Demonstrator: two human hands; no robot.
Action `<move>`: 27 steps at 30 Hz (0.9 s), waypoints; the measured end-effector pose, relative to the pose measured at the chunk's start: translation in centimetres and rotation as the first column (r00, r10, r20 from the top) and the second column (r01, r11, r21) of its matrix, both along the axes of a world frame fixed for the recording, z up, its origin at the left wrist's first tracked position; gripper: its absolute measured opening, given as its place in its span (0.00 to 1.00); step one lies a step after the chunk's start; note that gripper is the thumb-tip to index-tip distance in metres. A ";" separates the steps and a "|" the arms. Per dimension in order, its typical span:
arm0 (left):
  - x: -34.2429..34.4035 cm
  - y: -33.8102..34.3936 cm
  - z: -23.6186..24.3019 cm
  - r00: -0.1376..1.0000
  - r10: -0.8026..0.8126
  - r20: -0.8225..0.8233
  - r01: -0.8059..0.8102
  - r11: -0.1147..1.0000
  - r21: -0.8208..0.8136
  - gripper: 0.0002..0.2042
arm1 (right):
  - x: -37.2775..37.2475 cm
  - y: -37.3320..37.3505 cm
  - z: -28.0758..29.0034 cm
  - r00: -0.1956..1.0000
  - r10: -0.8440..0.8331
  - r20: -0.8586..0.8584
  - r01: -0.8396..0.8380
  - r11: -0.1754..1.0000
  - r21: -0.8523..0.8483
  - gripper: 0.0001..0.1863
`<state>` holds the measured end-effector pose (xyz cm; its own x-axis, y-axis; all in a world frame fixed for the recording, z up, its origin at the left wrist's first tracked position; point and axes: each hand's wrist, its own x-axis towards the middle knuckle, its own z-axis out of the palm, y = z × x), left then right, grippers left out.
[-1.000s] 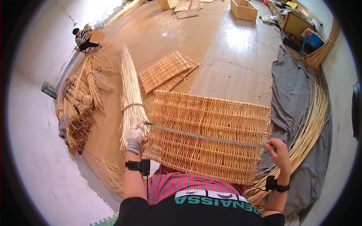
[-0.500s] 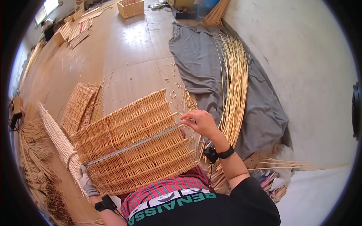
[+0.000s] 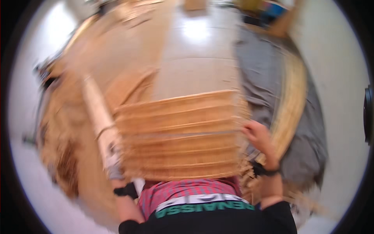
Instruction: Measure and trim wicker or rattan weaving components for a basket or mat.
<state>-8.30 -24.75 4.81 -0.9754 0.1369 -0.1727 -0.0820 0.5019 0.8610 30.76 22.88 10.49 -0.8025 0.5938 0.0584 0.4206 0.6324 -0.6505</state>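
Observation:
A rectangular woven wicker panel lies across my lap, blurred by motion. Across it from side to side runs a thin grey measuring strip, roughly level with the weave. At the panel's left edge my left hand, in a pale glove, is closed on the rim; some of its fingers are hidden. My bare right hand is beside the right edge, fingers pinched at the strip's end.
To the left lies a long pale bundle of rods, with woven panels beyond the wicker panel. On the right, a bundle of long canes rests on a grey cloth. A box-shaped basket stands far ahead.
The view has swung left, shifting the scene rightward and blurring it. The panel now appears nearly level instead of slanting up to the right. Both hands remain at its side edges.

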 end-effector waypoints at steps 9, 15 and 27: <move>7.8 -6.6 4.8 0.976 -0.125 0.176 0.131 0.991 -0.023 0.13 | -2.3 -5.6 3.6 0.962 0.258 0.085 -0.152 0.773 -0.616 0.08; 7.3 -7.1 0.7 0.883 -0.264 0.388 0.184 0.955 0.232 0.18 | -10.2 -12.5 3.1 0.729 0.616 0.299 -0.577 0.787 -0.218 0.15; 2.2 -7.6 -1.8 0.549 -0.490 0.677 0.387 0.867 0.314 0.22 | -24.9 -28.6 2.4 0.049 0.991 0.122 -0.997 0.043 0.057 0.20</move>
<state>-6.10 -32.32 2.97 -0.3549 0.5813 -0.7322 -0.4881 0.5527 0.6755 5.89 -5.69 12.87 -0.6290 -0.7774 -0.0063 -0.6433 0.5250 -0.5573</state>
